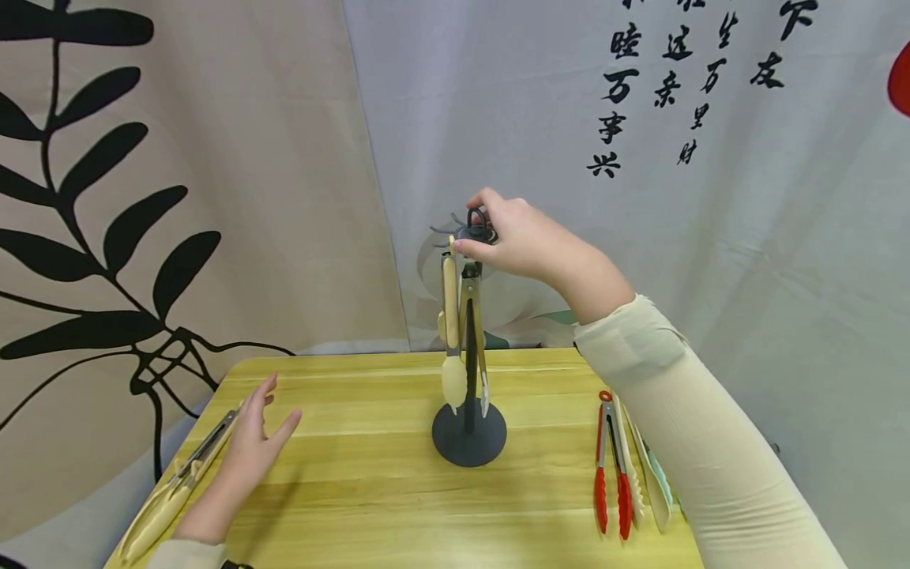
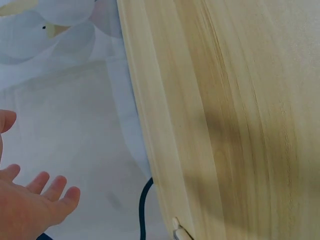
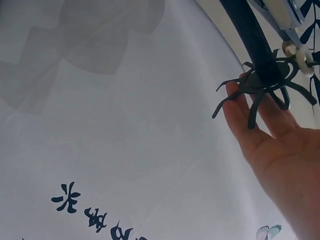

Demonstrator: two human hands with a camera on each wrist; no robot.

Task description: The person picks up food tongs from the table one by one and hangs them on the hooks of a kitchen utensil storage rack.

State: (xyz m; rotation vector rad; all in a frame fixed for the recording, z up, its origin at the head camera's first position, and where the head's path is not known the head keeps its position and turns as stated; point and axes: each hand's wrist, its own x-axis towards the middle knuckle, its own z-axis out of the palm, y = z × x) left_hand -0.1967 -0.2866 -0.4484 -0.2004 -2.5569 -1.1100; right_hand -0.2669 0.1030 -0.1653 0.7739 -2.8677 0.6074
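Observation:
A dark utensil rack (image 1: 469, 438) with a round base and a ring of hooks (image 3: 260, 82) on top stands mid-table. My right hand (image 1: 522, 237) holds the rack's top, fingers around the hooks and top loop, thumb at the near side. In the right wrist view, the right hand (image 3: 285, 145) has its fingers among the hooks. Cream-handled tongs (image 1: 452, 332) and another metal pair of tongs (image 1: 471, 296) hang from the rack. My left hand (image 1: 245, 446), fingers extended, is at the table's left beside cream tongs (image 1: 167, 502). The left wrist view shows the left hand (image 2: 40, 205) holding nothing.
Red-tipped tongs (image 1: 613, 466) lie at the right of the wooden table (image 1: 341, 474), with a cream utensil (image 1: 657, 490) and others partly under the right sleeve (image 1: 682, 411). A printed curtain (image 1: 284, 158) hangs right behind the table's back edge.

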